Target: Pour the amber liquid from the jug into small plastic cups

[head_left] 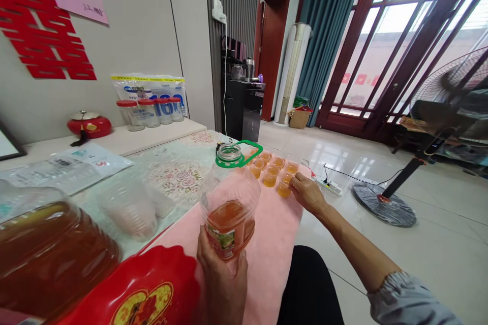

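Observation:
My left hand [221, 277] is wrapped round the base of a clear plastic jug [230, 208], part full of amber liquid, with a green handle ring and an open mouth. The jug stands upright on a pink cloth [267, 244]. My right hand [308, 192] reaches to the far end of the cloth, its fingers closed on a small clear cup of amber liquid [284, 188]. That cup is at the near right of a cluster of several filled small cups [271, 170].
A big jug of amber liquid [46, 254] fills the near left, with a red tray [145, 289] beside it. Stacked clear cups in plastic [129, 208] lie on the flowered table cover. Red-lidded jars [150, 111] stand on the counter. A floor fan [450, 111] and power strip [328, 185] are right.

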`<state>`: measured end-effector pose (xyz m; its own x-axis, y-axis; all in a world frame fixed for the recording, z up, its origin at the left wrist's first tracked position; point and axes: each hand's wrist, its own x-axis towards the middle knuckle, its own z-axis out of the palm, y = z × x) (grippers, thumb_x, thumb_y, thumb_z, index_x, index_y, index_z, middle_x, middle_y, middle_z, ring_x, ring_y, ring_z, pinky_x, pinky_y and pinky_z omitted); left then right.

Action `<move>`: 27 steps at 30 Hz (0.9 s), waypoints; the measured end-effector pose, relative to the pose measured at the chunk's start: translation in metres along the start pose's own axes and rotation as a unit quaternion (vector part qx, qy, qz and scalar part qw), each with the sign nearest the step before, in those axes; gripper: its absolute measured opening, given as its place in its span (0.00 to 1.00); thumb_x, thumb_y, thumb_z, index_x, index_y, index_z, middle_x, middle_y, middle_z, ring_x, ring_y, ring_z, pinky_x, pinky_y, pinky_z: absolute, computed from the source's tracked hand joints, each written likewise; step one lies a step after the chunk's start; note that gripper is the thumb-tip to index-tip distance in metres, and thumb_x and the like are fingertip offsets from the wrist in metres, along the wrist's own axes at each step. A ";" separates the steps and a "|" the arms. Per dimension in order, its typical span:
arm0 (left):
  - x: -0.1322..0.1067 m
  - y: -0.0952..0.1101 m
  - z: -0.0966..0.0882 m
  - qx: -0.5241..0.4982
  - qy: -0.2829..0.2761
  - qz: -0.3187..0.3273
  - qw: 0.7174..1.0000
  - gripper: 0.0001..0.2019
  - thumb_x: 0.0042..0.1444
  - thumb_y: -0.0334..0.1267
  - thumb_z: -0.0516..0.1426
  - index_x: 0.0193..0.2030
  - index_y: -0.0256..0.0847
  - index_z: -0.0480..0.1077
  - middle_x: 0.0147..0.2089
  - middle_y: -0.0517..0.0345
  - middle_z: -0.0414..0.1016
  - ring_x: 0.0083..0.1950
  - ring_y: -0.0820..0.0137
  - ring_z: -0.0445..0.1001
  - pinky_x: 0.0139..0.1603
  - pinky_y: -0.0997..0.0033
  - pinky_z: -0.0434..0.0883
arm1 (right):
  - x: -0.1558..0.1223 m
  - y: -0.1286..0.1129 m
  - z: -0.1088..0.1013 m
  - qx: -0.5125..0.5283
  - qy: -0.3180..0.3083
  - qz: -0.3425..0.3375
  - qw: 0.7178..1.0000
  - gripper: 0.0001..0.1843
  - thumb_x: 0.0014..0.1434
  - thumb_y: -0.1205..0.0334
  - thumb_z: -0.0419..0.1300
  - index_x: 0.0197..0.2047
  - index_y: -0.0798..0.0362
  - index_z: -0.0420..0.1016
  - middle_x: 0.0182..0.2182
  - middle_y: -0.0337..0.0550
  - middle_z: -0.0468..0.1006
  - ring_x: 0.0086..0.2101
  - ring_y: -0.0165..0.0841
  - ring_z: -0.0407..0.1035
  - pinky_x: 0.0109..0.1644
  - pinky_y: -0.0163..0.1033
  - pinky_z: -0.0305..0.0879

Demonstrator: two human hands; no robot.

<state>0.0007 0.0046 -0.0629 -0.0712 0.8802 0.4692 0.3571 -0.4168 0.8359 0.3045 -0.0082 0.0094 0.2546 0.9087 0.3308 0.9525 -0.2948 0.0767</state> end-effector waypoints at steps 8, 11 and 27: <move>0.000 -0.005 0.004 -0.013 0.019 0.022 1.000 0.51 0.54 0.36 0.61 0.80 0.42 0.39 0.74 0.34 0.55 0.74 0.42 0.61 0.72 0.34 0.66 | -0.003 0.000 0.002 0.007 0.008 0.002 1.000 0.16 0.68 0.51 0.62 0.54 0.52 0.75 0.49 0.45 0.79 0.44 0.34 0.76 0.47 0.46 0.77; 0.001 -0.007 0.006 -0.005 0.031 0.036 0.999 0.51 0.54 0.36 0.61 0.80 0.41 0.40 0.73 0.33 0.55 0.73 0.42 0.62 0.72 0.33 0.66 | -0.005 -0.001 0.002 0.016 0.012 0.006 1.000 0.16 0.68 0.52 0.62 0.54 0.52 0.75 0.50 0.45 0.79 0.44 0.34 0.76 0.47 0.46 0.77; 0.001 0.002 0.000 0.011 0.004 0.013 1.000 0.48 0.56 0.36 0.60 0.80 0.39 0.40 0.73 0.34 0.56 0.72 0.45 0.62 0.70 0.38 0.67 | -0.030 -0.030 -0.001 0.226 0.095 -0.011 0.969 0.15 0.69 0.51 0.61 0.52 0.51 0.76 0.49 0.44 0.79 0.44 0.34 0.75 0.49 0.47 0.76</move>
<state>0.0010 0.0048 -0.0605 -0.0692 0.8675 0.4927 0.3786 -0.4341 0.8175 0.2680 -0.0265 -0.0022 0.2390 0.8302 0.5036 0.9440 -0.0772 -0.3207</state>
